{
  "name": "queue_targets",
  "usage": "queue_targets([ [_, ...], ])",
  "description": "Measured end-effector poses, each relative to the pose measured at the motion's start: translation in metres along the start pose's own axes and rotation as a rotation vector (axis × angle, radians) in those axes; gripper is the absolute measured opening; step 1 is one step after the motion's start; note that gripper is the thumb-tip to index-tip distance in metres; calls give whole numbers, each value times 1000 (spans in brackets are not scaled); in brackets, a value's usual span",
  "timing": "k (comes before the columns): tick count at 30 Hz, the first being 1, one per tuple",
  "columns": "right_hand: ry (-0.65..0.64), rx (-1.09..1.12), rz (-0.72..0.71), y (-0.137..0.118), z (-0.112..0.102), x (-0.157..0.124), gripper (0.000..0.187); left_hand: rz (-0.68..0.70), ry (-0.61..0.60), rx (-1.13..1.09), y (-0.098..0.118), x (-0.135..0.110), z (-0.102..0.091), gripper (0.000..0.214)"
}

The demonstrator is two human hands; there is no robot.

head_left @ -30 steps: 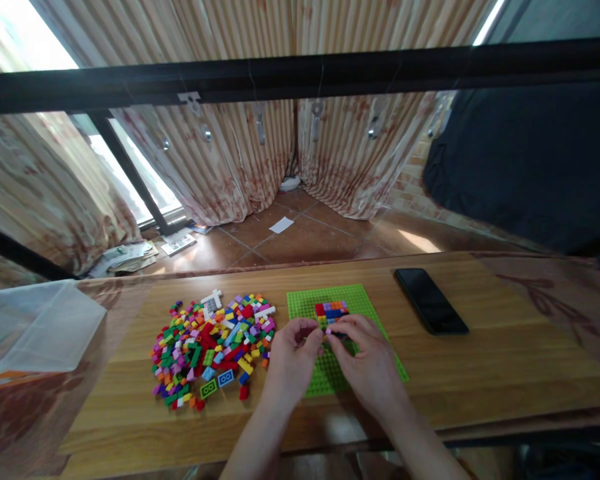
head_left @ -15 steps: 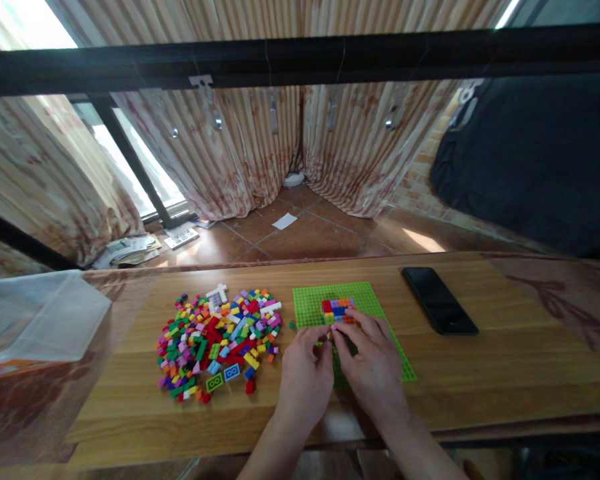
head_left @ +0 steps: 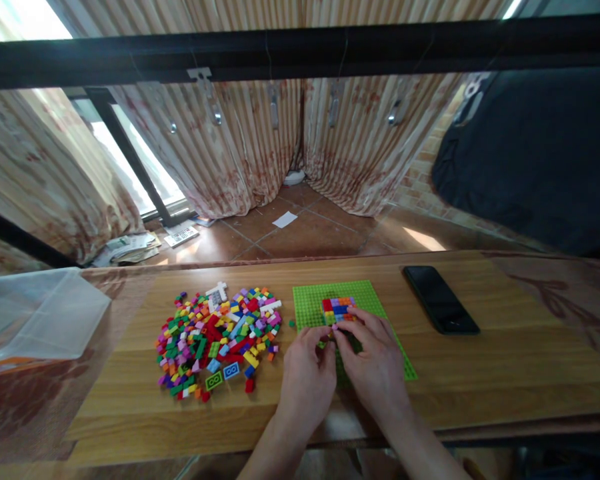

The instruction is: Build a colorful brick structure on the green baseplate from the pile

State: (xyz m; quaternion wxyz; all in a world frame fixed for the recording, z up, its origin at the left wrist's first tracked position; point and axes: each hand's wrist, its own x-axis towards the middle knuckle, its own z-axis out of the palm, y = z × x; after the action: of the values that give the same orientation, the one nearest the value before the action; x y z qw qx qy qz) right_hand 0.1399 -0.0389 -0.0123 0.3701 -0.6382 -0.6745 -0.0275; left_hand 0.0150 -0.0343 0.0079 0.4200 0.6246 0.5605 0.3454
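A green studded baseplate (head_left: 310, 298) lies on the wooden board, partly covered by my hands. On it stands a small block of joined toy bricks (head_left: 339, 309) in red, blue, purple, orange and yellow. Just in front of that block, a tiny pink toy brick (head_left: 335, 327) shows between my fingertips. My left hand (head_left: 309, 367) pinches at it from the left, thumb and index finger together. From the right, my right hand (head_left: 375, 353) holds it with thumb and index finger, its other fingers bent over the bricks. My fingers hide part of the brick.
A wide pile of loose toy bricks (head_left: 220, 340) spreads on the wooden board (head_left: 510, 360) at left. One green brick (head_left: 292, 323) lies beside the baseplate. A black phone (head_left: 441, 300) rests at right. A clear plastic bin (head_left: 45, 320) stands at far left.
Both hands stay at nearly the same spot, with only slight finger movement around the tiny pink brick. The view has tilted a little.
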Motion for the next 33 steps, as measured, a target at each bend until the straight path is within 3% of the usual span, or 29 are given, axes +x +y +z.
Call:
queue_targets([
  [12,8,-64,-106,0,-2,-1,14,13,9,7,0,-1,3,28],
  [33,21,-4,-35,-1,0,0,14,46,-1,21,-2,-1,6,32],
])
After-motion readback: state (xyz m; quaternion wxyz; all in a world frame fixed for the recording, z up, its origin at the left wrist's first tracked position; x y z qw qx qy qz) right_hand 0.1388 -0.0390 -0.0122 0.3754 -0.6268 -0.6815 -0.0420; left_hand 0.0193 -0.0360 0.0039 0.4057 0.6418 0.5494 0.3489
